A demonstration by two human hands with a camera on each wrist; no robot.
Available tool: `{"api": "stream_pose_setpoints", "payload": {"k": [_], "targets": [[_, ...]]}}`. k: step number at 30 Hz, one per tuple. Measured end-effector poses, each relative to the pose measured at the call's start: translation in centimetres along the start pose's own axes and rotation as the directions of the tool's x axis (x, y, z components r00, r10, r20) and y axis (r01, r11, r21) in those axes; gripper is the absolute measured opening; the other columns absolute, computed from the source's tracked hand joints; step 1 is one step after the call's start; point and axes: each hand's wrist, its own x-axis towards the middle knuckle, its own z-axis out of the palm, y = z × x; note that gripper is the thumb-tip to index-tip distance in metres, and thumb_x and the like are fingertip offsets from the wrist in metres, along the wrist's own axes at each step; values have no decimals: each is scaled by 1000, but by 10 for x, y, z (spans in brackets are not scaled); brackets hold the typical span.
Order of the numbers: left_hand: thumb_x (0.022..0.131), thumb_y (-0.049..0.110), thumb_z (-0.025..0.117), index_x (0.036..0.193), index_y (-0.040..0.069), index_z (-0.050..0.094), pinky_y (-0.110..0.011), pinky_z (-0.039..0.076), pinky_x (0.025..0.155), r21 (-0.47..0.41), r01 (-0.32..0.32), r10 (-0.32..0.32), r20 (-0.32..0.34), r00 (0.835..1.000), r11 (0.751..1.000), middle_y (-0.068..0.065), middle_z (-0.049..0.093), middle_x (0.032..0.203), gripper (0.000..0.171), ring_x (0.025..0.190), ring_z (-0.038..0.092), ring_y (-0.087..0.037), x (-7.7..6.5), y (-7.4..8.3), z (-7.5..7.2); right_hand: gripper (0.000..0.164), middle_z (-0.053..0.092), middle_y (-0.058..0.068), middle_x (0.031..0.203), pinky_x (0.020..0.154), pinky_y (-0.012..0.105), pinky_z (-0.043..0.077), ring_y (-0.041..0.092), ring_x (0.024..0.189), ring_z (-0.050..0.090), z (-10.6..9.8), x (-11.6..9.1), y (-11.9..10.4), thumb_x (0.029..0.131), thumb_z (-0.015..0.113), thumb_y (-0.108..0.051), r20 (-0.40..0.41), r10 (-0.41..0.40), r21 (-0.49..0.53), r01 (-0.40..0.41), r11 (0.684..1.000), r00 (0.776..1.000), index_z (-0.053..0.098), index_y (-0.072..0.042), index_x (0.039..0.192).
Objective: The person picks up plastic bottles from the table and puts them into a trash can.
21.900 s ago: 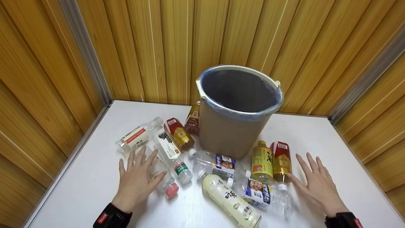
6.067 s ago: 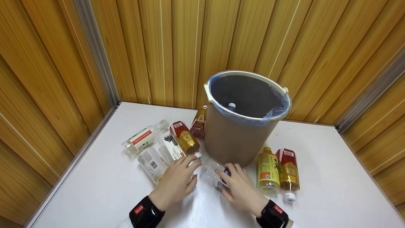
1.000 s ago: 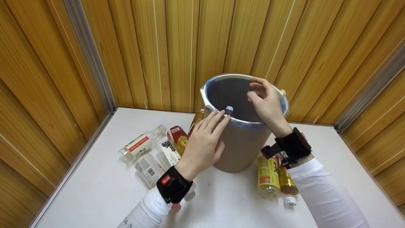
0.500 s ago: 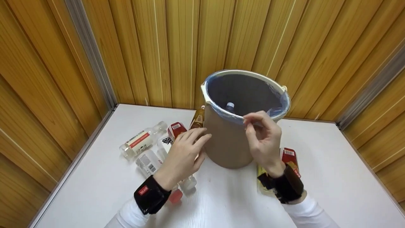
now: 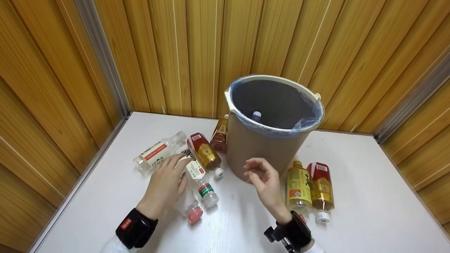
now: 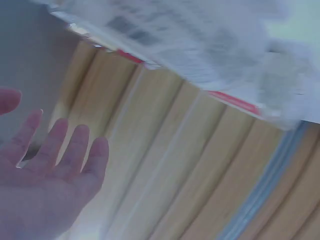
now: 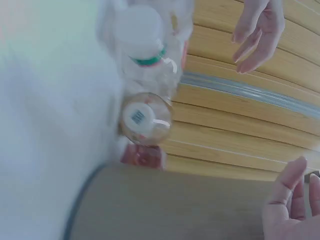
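Currently, the pink-capped bottle (image 5: 193, 211) lies on the white table (image 5: 226, 228), partly hidden by the left hand (image 5: 164, 184) — back upward, fingers loosely extended and parted. Well apart from it, the right hand (image 5: 271, 187) hovers before the brown bin (image 5: 267, 149) — fingers relaxed, lightly curled.

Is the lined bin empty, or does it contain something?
Not empty: a pale-capped bottle shows inside the bin; how full the bin is, I cannot tell.
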Motion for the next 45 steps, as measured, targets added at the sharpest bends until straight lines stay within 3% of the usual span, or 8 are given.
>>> {"api": "stream_pose_setpoints", "payload": {"k": [4, 9, 18, 24, 28, 35, 39, 45], "targets": [[83, 10, 61, 127, 14, 55, -57, 36, 103, -5, 29, -29, 58, 998, 1000, -11, 51, 135, 45, 125, 46, -34, -7, -22, -1, 24, 56, 28, 94, 62, 25, 53, 17, 77, 62, 7, -8, 10, 83, 50, 13, 35, 59, 32, -61, 998, 998, 54, 12, 106], [77, 4, 63, 128, 15, 55, -59, 33, 104, 2, 22, -22, 138, 990, 1000, -11, 48, 138, 52, 128, 43, -35, -16, -39, 0, 25, 59, 18, 96, 64, 27, 54, 23, 79, 62, 13, -14, 15, 83, 50, 12, 62, 116, 13, -117, 993, 991, 55, 8, 107], [67, -2, 68, 126, 19, 55, -61, 31, 104, -10, -69, 70, 168, 983, 998, -9, 53, 134, 64, 130, 41, -36, -24, -52, 10, 26, 58, 24, 102, 66, 32, 55, 25, 82, 61, 20, -18, 17, 83, 50, 10, 109, 153, 6, -155, 988, 982, 56, 3, 107], [63, -1, 72, 125, 22, 57, -61, 28, 106, 9, -77, 74, 198, 977, 997, -7, 54, 134, 68, 130, 39, -39, -32, -56, 13, 25, 59, 23, 102, 65, 26, 54, 24, 83, 61, 20, -18, 20, 84, 52, 9, 162, 160, -32, -157, 987, 974, 58, 0, 106], [59, 2, 79, 123, 23, 59, -61, 26, 107, -7, -74, 74, 206, 976, 997, -6, 54, 132, 70, 131, 38, -38, -37, -56, 10, 24, 59, 26, 102, 66, 26, 55, 28, 84, 61, 19, -17, 20, 84, 53, 8, 181, 161, -51, -155, 987, 970, 58, 0, 106], [55, 9, 84, 119, 20, 61, -57, 26, 109, -56, -129, 139, 232, 963, 990, -6, 57, 126, 70, 127, 43, -33, -42, -50, 5, 23, 59, 24, 102, 68, 26, 55, 30, 85, 61, 16, -18, 19, 85, 53, 8, 198, 194, -76, -182, 980, 961, 58, 1, 106], [57, 17, 83, 119, 20, 61, -56, 29, 108, -99, -134, 157, 291, 944, 986, -4, 59, 125, 65, 123, 47, -30, -45, -40, 5, 23, 59, 25, 103, 69, 27, 55, 33, 86, 60, 13, -19, 18, 86, 53, 7, 214, 205, -85, -191, 978, 955, 57, 2, 107], [64, 28, 79, 122, 20, 59, -54, 34, 104, -144, -149, 195, 385, 902, 978, -4, 59, 124, 63, 116, 52, -26, -50, -17, 5, 23, 61, 19, 101, 69, 27, 55, 37, 86, 60, 7, -20, 16, 87, 54, 6, 225, 205, -99, -187, 977, 953, 57, 1, 108]]}}
